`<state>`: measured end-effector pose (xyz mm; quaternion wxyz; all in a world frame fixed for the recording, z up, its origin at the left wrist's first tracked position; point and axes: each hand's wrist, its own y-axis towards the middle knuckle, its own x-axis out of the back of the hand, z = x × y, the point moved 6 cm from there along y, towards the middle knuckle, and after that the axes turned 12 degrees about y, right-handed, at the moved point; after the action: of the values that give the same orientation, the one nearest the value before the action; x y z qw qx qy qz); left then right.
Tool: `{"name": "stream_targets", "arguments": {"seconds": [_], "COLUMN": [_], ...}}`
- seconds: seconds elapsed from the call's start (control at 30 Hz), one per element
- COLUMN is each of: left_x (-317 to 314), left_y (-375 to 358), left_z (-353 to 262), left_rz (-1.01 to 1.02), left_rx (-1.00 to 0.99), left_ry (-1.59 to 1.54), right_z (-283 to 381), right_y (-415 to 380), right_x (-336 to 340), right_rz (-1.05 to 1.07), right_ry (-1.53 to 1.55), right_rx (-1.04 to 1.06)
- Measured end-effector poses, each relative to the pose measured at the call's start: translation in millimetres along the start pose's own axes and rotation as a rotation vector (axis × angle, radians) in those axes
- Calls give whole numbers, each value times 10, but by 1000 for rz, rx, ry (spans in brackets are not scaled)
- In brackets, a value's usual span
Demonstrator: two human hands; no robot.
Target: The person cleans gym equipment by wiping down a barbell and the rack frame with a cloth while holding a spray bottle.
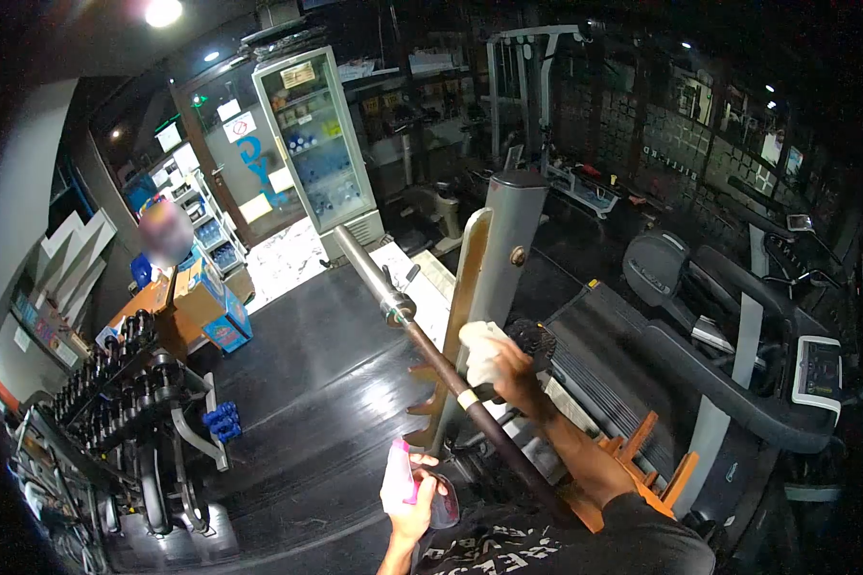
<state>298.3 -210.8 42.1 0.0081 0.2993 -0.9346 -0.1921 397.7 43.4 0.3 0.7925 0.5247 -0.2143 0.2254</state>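
My left hand (409, 516) is wrapped round a spray bottle (445, 510) with a pink and white trigger head, low in the view in front of my dark shirt. Between my two hands a barbell (439, 366) runs slantwise, its bare metal sleeve pointing away toward the fridge. On the barbell's right side, my right hand (516, 376) grips a pale cloth (481, 351), bunched against the grey rack upright (510, 251) at its worn yellowish edge. Part of the cloth is hidden by my fingers.
A dumbbell rack (129, 393) stands at left, with blue dumbbells (222, 422) beside it. Behind it, a person (149, 264) is near a cardboard box (201, 297). A glass-door fridge (321, 144) stands at the back. Treadmills (729, 383) fill the right side.
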Motion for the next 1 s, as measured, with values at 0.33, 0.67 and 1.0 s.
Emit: {"name": "stream_targets", "arguments": {"seconds": [0.33, 0.67, 1.0], "left_x": [-133, 5, 48], "left_y": [19, -49, -92], "left_z": [40, -17, 26], "left_rz": [114, 49, 16], "left_rx": [87, 53, 75], "left_ry": [-29, 10, 7], "right_z": [502, 31, 364], "right_y": [1573, 11, 923], "right_x": [889, -331, 740], "right_rz": [-321, -29, -541], "right_ry": [-307, -76, -4], "right_rx": [186, 34, 147]}}
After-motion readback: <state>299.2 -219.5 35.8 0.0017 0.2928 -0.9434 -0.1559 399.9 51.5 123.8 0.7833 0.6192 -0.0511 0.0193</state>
